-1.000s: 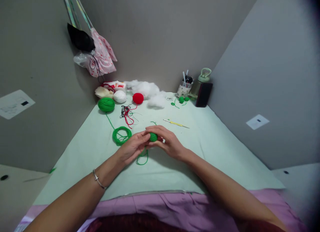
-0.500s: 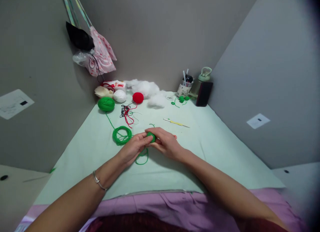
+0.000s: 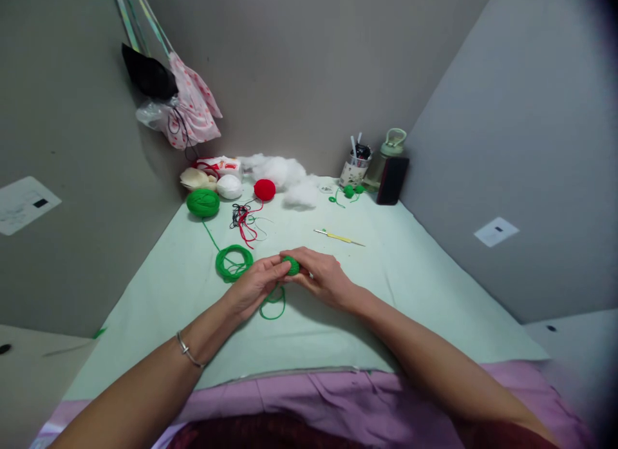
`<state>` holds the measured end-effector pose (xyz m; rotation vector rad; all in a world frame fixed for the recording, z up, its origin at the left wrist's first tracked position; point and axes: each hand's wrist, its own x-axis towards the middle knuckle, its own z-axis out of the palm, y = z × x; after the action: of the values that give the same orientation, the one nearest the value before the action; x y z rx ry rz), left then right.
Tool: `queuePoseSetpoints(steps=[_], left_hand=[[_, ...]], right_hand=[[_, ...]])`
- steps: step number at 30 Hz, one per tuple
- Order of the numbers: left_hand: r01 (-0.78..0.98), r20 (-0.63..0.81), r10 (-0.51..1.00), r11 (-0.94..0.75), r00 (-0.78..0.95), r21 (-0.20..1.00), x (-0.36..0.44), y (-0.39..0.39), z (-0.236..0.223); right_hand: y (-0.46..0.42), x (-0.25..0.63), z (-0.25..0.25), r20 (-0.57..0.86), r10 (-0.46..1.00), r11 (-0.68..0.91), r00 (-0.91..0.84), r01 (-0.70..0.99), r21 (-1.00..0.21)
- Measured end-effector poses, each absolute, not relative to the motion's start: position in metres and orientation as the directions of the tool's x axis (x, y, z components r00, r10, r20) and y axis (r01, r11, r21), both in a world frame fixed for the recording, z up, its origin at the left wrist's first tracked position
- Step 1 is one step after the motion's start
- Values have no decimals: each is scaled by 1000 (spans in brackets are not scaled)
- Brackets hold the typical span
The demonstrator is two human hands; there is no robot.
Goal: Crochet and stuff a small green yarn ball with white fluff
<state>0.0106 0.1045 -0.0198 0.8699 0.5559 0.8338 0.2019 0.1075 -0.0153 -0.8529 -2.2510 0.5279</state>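
A small green crocheted piece [image 3: 292,266], rounded in shape, is held between both hands above the cloth. My left hand [image 3: 258,283] pinches it from the left, thumb pressed on its near face. From the right, my right hand [image 3: 323,276] curls around it, fingers over the top and thumb below. A loop of green yarn [image 3: 273,305] hangs down onto the cloth beneath the hands. Left of them lies a coil of green yarn [image 3: 219,264], joined by a strand to a green yarn ball [image 3: 203,203]. Beyond the right hand rests a yellow-handled crochet hook [image 3: 339,237].
Behind are a red yarn ball [image 3: 264,190], a white yarn ball [image 3: 229,187], white stuffing [image 3: 280,172] and tangled black yarn [image 3: 240,216]. Small green crocheted pieces [image 3: 349,191], a pen cup [image 3: 355,171], a bottle [image 3: 381,162] and a phone [image 3: 393,181] stand or lie at back right.
The green piece has turned slightly in the fingers and shifted a little left. Both hands keep hold of it. A small red thing seen briefly by the right hand is now out of sight.
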Motion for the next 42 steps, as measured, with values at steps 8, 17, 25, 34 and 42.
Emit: queuePoseSetpoints(steps=[8,17,25,34,42], left_hand=[[-443,-120,822,416,556,794,11,106,-24],[-432,-131,807,437,577,789,10,106,-25],[-402,-109,818,388,564,830,7,106,-22],[-368,-92,792,378,604,850,7,106,-17],[-398,-73,844,325,532,858,6,106,-21]], right_hand=[[104,202,-11,335,749,630,-572,457,-628],[104,202,-17,428,689,722,-585,500,-477],[107,204,-17,464,666,726,-584,364,-584],[108,204,-14,441,696,675,-566,307,-671],[105,203,-13,422,674,684,-606,298,-665]])
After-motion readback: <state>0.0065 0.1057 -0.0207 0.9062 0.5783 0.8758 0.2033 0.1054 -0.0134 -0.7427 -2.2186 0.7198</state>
